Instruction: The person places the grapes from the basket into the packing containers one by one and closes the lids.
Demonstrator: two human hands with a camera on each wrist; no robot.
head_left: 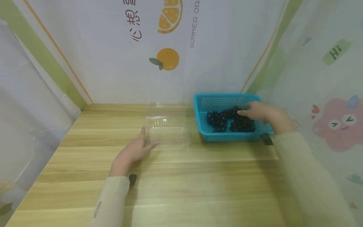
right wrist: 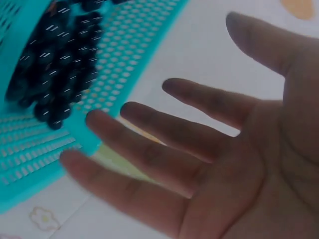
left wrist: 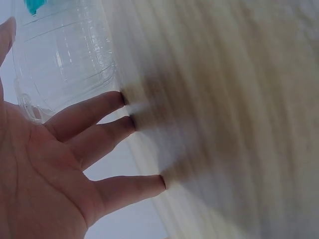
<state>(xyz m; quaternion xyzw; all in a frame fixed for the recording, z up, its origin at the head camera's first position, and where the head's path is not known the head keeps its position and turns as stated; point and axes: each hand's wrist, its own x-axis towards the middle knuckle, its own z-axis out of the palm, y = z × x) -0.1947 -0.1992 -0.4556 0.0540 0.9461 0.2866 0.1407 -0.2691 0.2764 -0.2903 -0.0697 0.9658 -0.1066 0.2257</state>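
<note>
1. Head view: the left hand (head_left: 131,153) is beside the near-left corner of a clear plastic container (head_left: 167,136) on the wooden counter (head_left: 181,183), thumb and fingers spread apart, gripping nothing. The right hand (head_left: 259,112), well apart from the left, is over the right part of a blue basket (head_left: 231,138); dark grapes (head_left: 217,119) lie in that basket, under and to the left of its fingers (whether they touch, this view cannot tell).

2. Left wrist view: the palm shows bare, the fingers straight and separated, their tips at the counter; the container lies between the thumb and the fingers, just beside the hand.

3. Right wrist view: all the fingers and the thumb are extended and apart (nothing in the palm), with the grapes just beyond the fingertips, inside the basket's slotted walls.
</note>
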